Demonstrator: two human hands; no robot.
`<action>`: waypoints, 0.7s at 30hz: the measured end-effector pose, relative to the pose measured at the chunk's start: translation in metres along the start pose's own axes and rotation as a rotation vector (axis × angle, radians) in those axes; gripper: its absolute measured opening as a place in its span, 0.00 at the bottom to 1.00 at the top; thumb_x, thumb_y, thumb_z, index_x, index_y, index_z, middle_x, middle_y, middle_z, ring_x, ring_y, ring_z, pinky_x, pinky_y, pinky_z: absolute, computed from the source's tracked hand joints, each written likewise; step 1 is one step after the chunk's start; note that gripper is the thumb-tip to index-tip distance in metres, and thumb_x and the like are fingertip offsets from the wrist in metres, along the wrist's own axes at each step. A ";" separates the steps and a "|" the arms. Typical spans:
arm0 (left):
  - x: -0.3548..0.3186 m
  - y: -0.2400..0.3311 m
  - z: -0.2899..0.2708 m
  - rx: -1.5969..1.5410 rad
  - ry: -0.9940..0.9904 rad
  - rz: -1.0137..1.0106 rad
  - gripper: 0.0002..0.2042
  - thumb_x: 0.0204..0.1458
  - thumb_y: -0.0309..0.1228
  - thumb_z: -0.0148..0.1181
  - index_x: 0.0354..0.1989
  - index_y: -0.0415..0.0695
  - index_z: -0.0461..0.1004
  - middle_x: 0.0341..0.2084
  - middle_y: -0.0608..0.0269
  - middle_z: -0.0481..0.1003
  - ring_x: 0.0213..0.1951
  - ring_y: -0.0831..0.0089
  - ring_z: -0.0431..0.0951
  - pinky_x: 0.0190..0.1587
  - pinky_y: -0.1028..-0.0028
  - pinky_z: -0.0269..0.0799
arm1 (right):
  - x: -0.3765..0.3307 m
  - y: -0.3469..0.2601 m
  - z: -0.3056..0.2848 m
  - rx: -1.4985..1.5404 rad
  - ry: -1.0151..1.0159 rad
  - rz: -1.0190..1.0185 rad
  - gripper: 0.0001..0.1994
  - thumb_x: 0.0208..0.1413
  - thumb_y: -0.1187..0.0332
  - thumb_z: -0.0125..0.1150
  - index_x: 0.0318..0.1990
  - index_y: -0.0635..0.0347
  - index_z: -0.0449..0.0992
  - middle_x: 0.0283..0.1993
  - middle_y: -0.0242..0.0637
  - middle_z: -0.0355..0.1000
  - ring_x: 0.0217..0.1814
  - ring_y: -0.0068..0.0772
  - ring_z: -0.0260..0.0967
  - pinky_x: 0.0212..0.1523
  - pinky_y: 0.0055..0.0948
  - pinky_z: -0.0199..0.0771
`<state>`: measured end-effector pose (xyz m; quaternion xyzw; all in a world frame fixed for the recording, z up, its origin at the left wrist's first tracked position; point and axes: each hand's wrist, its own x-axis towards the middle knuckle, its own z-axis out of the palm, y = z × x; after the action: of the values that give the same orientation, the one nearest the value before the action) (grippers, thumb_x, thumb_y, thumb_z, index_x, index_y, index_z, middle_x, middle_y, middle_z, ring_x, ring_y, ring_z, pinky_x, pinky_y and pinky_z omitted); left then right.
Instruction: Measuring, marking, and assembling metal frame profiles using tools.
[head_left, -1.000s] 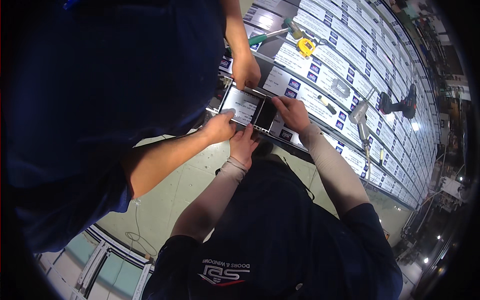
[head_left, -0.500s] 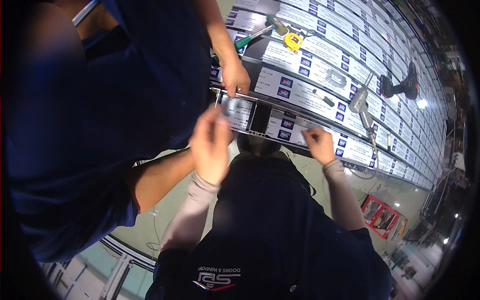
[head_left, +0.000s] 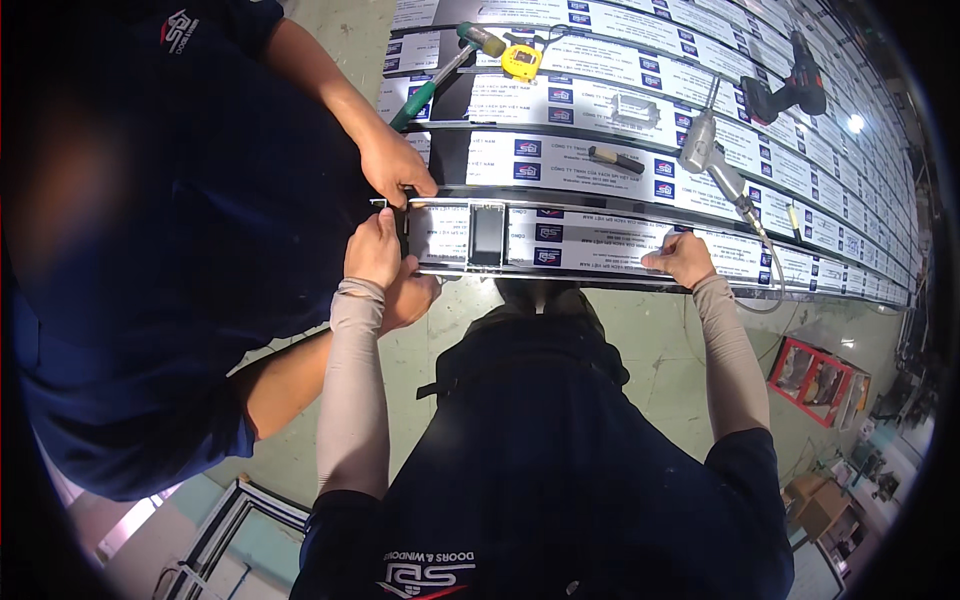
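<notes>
The profile [head_left: 560, 240], a long dark aluminium bar wrapped in white film printed with blue marks, lies left to right on the near edge of the surface [head_left: 640, 110]. The left hand [head_left: 374, 250] clasps its left end. The right hand [head_left: 684, 260] presses flat, fingers released, on its near edge further right. A co-worker's hand [head_left: 392, 170] grasps the far left corner.

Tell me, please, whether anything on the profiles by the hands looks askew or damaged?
Nothing stands out. The left hand and right hand rest on the near film-wrapped profile, which lies straight; the mallet and tape measure lie loose farther back.
</notes>
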<state>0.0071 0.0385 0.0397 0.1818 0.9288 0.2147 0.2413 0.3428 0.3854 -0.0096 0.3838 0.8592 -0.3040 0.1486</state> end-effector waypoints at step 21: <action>0.033 -0.032 0.017 -0.628 -0.366 -0.202 0.42 0.60 0.65 0.29 0.63 0.35 0.62 0.56 0.48 0.68 0.57 0.65 0.68 0.61 0.70 0.60 | -0.006 -0.005 0.002 0.045 0.052 0.039 0.22 0.32 0.54 0.79 0.19 0.65 0.76 0.20 0.45 0.73 0.22 0.41 0.72 0.29 0.35 0.72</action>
<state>-0.0180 0.0314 -0.0016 0.0415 0.7724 0.4282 0.4672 0.3434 0.3787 -0.0061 0.4116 0.8480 -0.3102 0.1235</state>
